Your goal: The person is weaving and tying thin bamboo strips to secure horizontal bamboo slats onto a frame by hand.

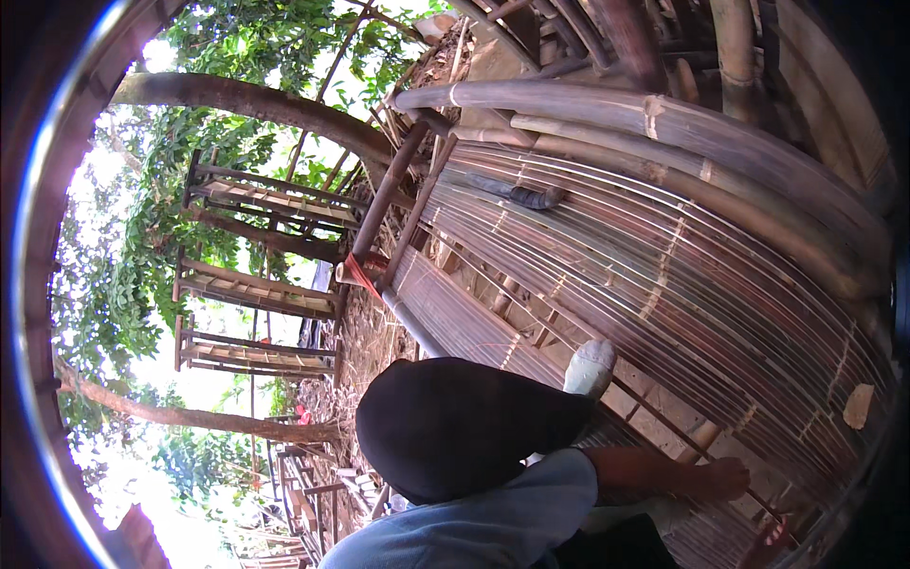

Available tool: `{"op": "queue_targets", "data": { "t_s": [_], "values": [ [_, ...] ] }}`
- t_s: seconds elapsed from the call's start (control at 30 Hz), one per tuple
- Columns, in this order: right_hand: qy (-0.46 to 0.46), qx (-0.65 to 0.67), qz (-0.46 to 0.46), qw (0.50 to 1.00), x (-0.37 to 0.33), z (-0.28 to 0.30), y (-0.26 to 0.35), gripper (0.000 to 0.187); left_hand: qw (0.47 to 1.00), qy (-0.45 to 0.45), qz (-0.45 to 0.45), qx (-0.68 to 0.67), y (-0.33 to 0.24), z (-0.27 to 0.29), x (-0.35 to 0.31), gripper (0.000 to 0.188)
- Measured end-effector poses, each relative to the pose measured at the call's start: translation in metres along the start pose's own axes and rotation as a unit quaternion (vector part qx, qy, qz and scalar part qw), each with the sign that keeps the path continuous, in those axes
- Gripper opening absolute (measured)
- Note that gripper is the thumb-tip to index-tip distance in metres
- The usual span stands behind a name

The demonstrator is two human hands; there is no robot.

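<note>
My left hand (725, 479) is closed, its bare forearm coming out of a light-blue sleeve (531, 498). The fist rests against a thin dark bamboo strip (649, 408) that runs along a gap in the bamboo slat bench (607, 247); whether its fingers grip the strip or something small is hidden. Near the lower right edge is a dim reddish shape (770, 542) that may be my right hand; its fingers cannot be made out. In front of my sleeve is a bent knee in black cloth (455, 427), with a pale sock (590, 370) beyond it on the slats.
A dark stick-like tool (512, 190) lies on the far slats. Thick bamboo poles (654, 114) edge the bench. An orange-red cord (363, 275) is tied round a pole end. A dry leaf (858, 406) lies at right. Trees and bamboo racks (265, 284) stand at left.
</note>
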State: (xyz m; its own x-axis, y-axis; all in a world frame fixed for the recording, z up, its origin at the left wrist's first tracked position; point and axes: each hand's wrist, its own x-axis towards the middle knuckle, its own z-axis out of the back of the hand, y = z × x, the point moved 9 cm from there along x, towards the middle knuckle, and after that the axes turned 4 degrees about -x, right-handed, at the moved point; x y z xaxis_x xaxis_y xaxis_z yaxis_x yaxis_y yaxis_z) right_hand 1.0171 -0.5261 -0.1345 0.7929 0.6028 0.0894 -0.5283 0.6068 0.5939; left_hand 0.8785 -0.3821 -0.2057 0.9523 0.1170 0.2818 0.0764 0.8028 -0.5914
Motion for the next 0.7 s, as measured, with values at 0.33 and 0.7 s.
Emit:
{"op": "queue_targets", "data": {
  "t_s": [0.33,0.7],
  "values": [
    [-0.007,-0.057,0.117,0.991,0.023,-0.002,0.048,0.048,0.991,0.113,0.069,0.014,-0.009,-0.084,-0.026,0.01],
    [-0.037,-0.071,0.206,0.975,0.033,0.015,0.052,0.052,0.976,0.102,0.19,-0.042,0.003,0.022,-0.024,0.026]
  ]
}}
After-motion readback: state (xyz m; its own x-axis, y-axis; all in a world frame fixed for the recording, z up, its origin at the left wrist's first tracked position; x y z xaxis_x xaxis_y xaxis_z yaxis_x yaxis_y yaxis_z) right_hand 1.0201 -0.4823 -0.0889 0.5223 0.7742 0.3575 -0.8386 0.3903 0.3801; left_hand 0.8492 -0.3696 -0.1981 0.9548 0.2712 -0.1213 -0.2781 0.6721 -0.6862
